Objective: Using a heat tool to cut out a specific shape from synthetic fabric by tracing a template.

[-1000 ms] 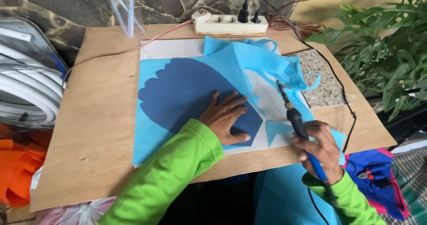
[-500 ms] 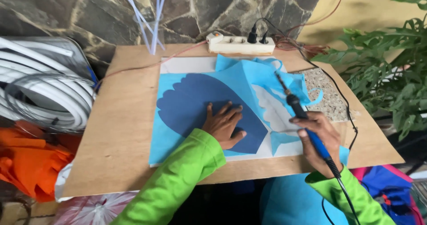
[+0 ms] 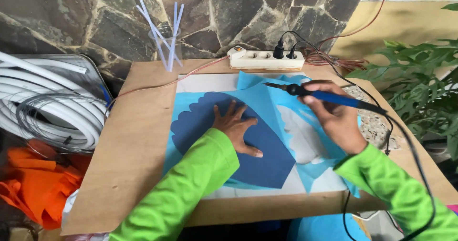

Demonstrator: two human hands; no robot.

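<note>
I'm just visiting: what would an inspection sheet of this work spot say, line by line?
Surface: brown board under a white sheet.
Job's things: dark blue scalloped piece on light blue fabric; blue-handled hot cutting tool.
Clutter: cup of clear straws; orange cloth.
Hands: left hand flat on the dark blue piece; right hand holds the tool, tip raised.
Cables: black cord trailing from the tool; white power strip with two plugs.
Surroundings: stone wall, white coiled tubing, green plant.
</note>
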